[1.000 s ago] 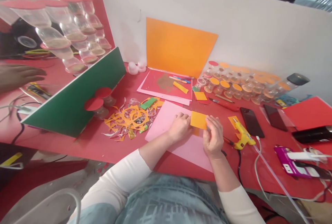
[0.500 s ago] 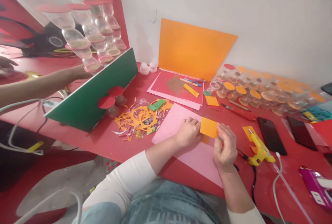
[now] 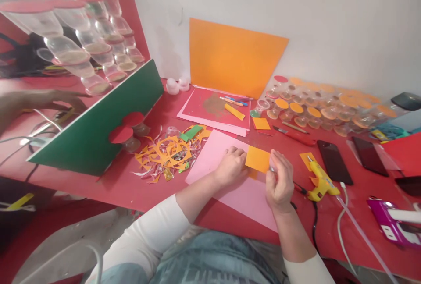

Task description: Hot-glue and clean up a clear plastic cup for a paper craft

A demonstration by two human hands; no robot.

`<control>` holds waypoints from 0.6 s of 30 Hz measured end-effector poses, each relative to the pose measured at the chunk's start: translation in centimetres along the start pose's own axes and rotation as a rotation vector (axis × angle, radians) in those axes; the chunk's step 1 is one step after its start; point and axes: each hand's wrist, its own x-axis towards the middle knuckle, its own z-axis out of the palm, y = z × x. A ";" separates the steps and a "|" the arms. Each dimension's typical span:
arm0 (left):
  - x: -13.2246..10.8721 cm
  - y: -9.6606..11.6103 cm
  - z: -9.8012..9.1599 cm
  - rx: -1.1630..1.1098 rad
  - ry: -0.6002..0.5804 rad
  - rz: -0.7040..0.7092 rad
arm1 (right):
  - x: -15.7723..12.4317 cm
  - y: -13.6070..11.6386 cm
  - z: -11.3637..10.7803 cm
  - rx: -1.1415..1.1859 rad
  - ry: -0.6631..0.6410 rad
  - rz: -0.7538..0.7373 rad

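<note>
An orange paper square (image 3: 258,159) is held up above the pink sheet (image 3: 243,196), between my two hands. My left hand (image 3: 232,166) has its fingers curled closed at the square's left edge, its fingertips partly hidden. At the opposite edge, my right hand (image 3: 279,181) grips with thumb below and fingers bent above. A bit of something clear, like plastic, shows between those fingers, mostly covered by them. Beneath the square, another orange patch lies on the pink sheet. Orange, green and clear scraps (image 3: 174,148) are heaped left of my hands.
A yellow glue gun (image 3: 322,183) with cables, a phone (image 3: 333,161) and a red-handled tool (image 3: 296,136) lie rightward. Small hourglass-shaped plastic pieces (image 3: 296,108) stand behind. A green board (image 3: 98,130) leans at left beside stacked clear cups (image 3: 69,51); another person's hand (image 3: 62,100) is beyond it.
The whole view has shifted, so things appear farther left. My hands keep nearly the same hold on the orange square. The other person's hand has moved behind the green board.
</note>
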 end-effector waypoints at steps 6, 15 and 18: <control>0.0 -0.1 0.1 -0.017 0.017 0.007 | 0.0 0.0 0.1 0.013 -0.068 0.017; 0.1 -0.3 0.3 -0.001 0.034 0.004 | 0.5 -1.0 0.8 -0.133 -0.230 -0.142; 0.1 -0.4 0.6 -0.001 0.034 0.008 | 0.8 -1.2 0.9 -0.151 -0.244 -0.145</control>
